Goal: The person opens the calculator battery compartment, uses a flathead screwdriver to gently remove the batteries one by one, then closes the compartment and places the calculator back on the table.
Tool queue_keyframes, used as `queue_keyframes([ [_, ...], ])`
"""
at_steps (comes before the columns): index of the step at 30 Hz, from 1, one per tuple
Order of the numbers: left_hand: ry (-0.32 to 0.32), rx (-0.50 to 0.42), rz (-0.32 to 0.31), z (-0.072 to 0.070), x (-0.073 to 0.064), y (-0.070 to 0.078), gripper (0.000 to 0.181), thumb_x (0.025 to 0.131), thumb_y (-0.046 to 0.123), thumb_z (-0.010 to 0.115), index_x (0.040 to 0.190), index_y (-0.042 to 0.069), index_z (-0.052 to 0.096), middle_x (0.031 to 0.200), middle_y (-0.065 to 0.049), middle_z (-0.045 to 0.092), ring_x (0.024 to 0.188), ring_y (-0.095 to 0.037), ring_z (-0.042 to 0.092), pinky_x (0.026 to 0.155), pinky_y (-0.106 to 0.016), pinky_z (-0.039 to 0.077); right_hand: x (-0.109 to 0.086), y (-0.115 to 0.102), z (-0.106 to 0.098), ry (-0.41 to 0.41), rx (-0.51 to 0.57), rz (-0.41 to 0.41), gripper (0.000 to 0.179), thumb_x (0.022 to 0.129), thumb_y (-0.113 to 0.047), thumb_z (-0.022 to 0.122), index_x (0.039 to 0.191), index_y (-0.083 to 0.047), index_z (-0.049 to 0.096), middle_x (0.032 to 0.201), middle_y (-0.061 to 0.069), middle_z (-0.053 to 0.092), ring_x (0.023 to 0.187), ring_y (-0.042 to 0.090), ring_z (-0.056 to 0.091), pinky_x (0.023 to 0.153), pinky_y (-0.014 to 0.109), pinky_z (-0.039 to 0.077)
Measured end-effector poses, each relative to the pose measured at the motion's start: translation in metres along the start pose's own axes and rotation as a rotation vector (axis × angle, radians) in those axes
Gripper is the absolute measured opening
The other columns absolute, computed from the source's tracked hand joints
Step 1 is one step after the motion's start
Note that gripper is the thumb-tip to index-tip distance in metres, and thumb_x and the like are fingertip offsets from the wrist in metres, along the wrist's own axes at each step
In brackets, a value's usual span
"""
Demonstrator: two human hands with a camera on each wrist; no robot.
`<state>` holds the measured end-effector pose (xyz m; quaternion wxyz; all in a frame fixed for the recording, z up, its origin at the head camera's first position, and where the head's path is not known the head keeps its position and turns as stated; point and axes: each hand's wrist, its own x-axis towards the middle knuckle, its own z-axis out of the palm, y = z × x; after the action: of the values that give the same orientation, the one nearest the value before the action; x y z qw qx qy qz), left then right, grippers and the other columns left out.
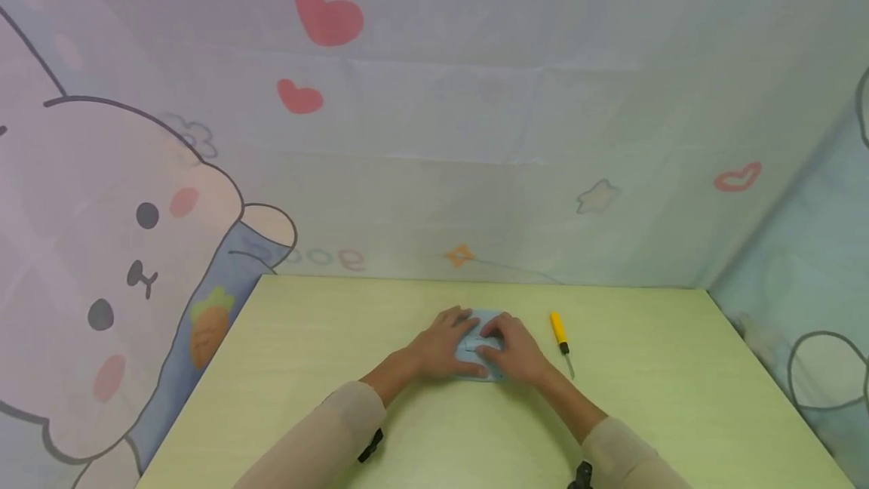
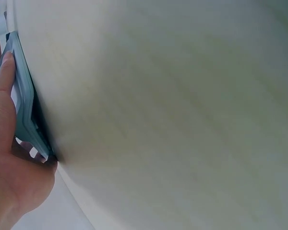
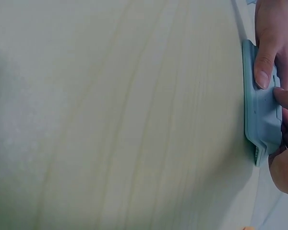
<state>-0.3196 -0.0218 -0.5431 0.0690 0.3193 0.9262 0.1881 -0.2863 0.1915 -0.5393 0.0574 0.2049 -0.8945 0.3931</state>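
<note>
At the bottom of the frame, your pale left sleeve (image 1: 322, 436) and right sleeve (image 1: 627, 453) reach inward. Just beyond, near the centre of the lower half, your left hand (image 1: 437, 347) lies with fingers spread on the left part of a pale blue device (image 1: 470, 345), which sits on the table (image 1: 326, 338). Your right hand (image 1: 521, 349) bends thumb and forefinger, set apart, onto its right part; you cannot tell whether they pinch anything. A yellow-handled screwdriver (image 1: 558, 329) lies to the right, near that hand. Behind, a backdrop (image 1: 441, 119) with red hearts fills the upper frame.
</note>
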Motion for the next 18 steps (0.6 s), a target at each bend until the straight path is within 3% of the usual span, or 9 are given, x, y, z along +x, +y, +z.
queue_keyframes([
  [18, -0.003, -0.008, -0.003, -0.0049, -0.0037, 0.0051, 0.102, 0.088, 0.072, 0.072, 0.167, 0.018, 0.037, 0.174, -0.004, 0.024, 0.162, -0.031, 0.015, 0.117, -0.054, 0.039, -0.0023, 0.004, 0.0029, 0.06, -0.06, -0.063, 0.02, 0.094, -0.018, 0.082, 0.111, -0.01, 0.076, 0.109, 0.001, 0.068, 0.105, 0.022, 0.062, 0.097, 0.048, 0.05],
])
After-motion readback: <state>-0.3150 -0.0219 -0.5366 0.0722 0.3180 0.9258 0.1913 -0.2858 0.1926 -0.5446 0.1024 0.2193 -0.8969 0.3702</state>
